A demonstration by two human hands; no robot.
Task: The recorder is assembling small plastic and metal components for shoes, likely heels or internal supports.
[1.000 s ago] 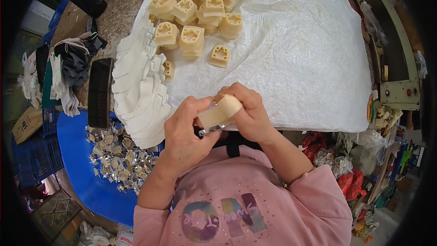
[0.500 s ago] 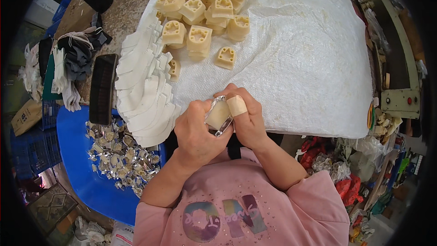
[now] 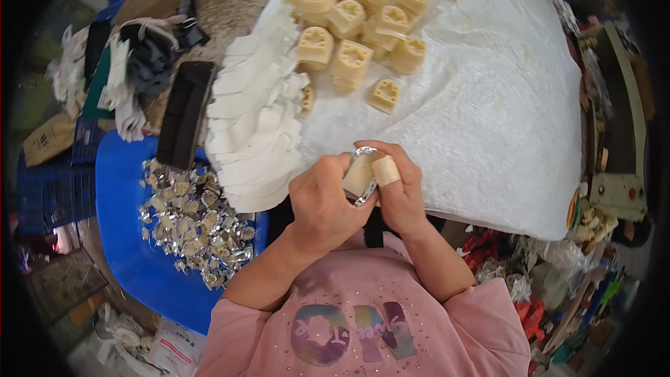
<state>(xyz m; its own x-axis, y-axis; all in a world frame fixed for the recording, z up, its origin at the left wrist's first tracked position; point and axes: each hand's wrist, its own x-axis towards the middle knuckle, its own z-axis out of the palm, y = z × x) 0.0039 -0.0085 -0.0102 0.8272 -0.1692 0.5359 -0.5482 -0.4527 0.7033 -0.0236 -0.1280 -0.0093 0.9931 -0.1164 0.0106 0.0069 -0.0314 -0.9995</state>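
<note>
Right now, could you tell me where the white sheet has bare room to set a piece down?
The white sheet is bare across its right half, from the cream blocks to the right edge, and between the hands and the lone small block. It is crowded at upper left: blocks, then the fanned white strips.

Left hand and right hand meet at the near edge of the table, both in a closed grip on one small cream block with a silvery foil wrapper curling round it. Right thumb carries a tan bandage. White sheet covers the table. On it, farther off, a cluster of cream moulded blocks. Left of the hands, a fanned stack of white paper strips. Blue tray at lower left holds a heap of crumpled foil wrappers; a black brush lies just beyond it.
</note>
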